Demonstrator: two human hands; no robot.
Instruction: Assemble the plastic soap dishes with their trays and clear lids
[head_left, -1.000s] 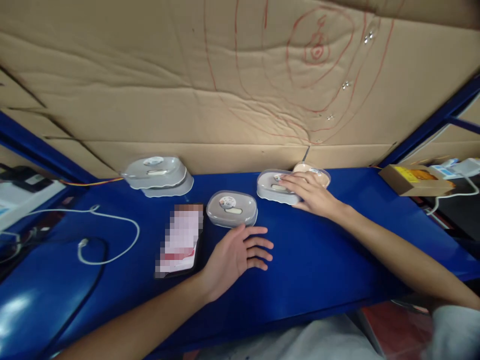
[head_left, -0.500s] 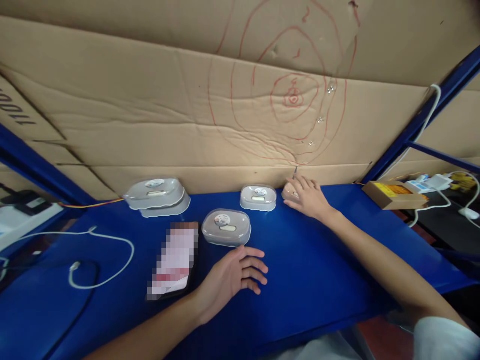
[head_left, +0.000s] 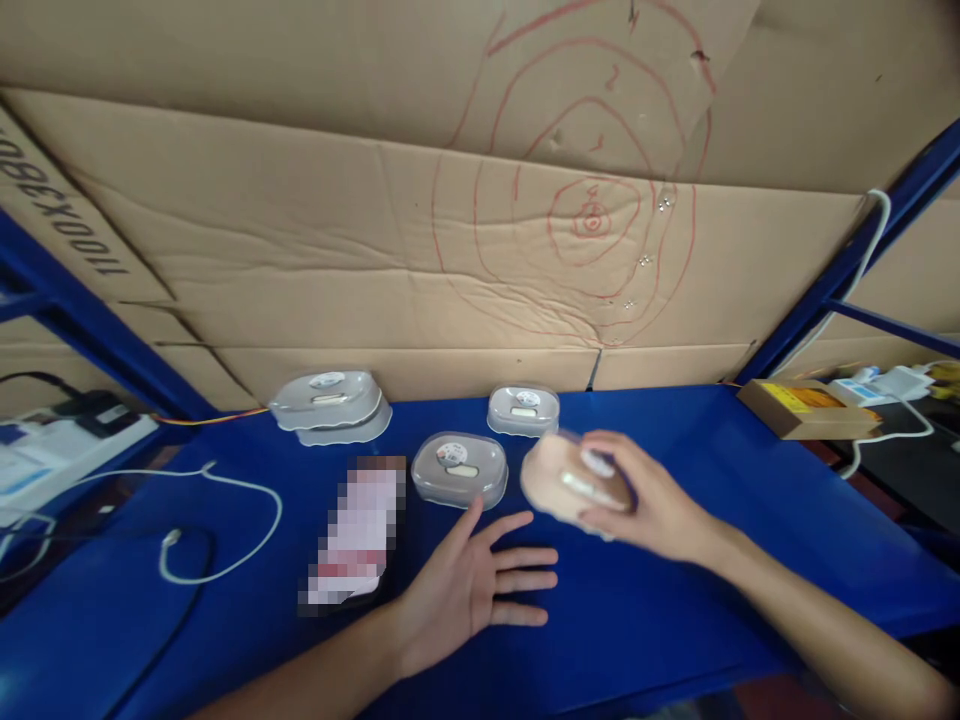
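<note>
My right hand (head_left: 652,500) grips a pinkish soap-box-like plastic case (head_left: 551,478) by its right end, raised over the blue table and smeared by motion. A white label shows on its lid. My left hand (head_left: 484,575) holds nothing, palm turned up to the right and fingers spread. Just beyond the left fingertips rests a grey case with a clear lid (head_left: 460,470). A smaller-looking grey case (head_left: 523,410) stands farther back. At the back left, grey cases (head_left: 330,405) are stacked against the cardboard.
A phone (head_left: 356,535) with a blurred screen lies left of my left hand. White cable (head_left: 277,510) loops across the blue table (head_left: 675,620). Cardboard (head_left: 337,220) with red rings walls the back. An open carton (head_left: 806,408) and power strips (head_left: 881,385) sit at the right.
My right hand has picked up the pinkish case from the back and brought it nearer and left. My left hand's fingers have spread wider. The camera view has shifted slightly.
</note>
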